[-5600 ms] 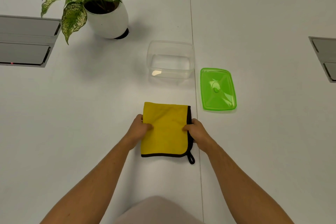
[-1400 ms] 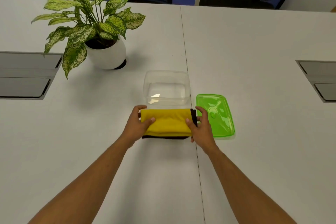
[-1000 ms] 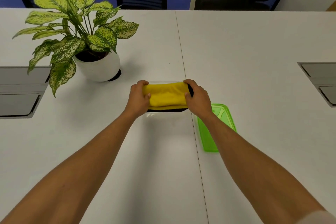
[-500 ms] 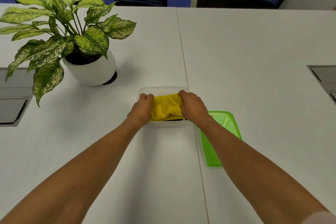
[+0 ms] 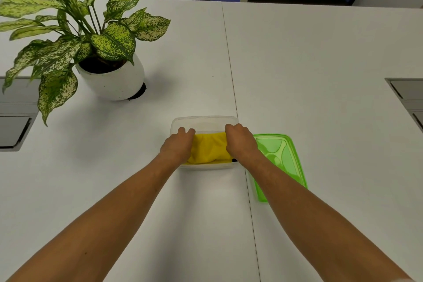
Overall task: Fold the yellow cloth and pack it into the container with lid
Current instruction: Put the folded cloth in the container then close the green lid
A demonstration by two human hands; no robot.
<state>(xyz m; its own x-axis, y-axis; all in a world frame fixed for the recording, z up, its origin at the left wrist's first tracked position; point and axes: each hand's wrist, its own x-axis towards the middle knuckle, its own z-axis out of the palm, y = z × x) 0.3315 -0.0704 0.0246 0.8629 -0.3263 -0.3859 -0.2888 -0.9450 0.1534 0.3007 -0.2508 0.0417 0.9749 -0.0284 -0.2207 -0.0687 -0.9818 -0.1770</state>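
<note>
The folded yellow cloth (image 5: 209, 149) with a black edge lies inside the clear plastic container (image 5: 204, 119) at the table's middle. My left hand (image 5: 177, 145) grips the cloth's left end and my right hand (image 5: 240, 142) its right end, both reaching down into the container. Their fingertips are hidden by the cloth. The green lid (image 5: 282, 155) lies flat on the table just right of the container, partly under my right forearm.
A potted plant (image 5: 109, 80) in a white pot stands at the back left. Grey cable hatches are set into the table at the left edge (image 5: 13, 119) and the right edge (image 5: 407, 96). Dark chairs stand beyond the far edge.
Both hands carried the folded cloth forward from the table, over the container and down into it. Since half a second ago they have pushed it a little deeper.
</note>
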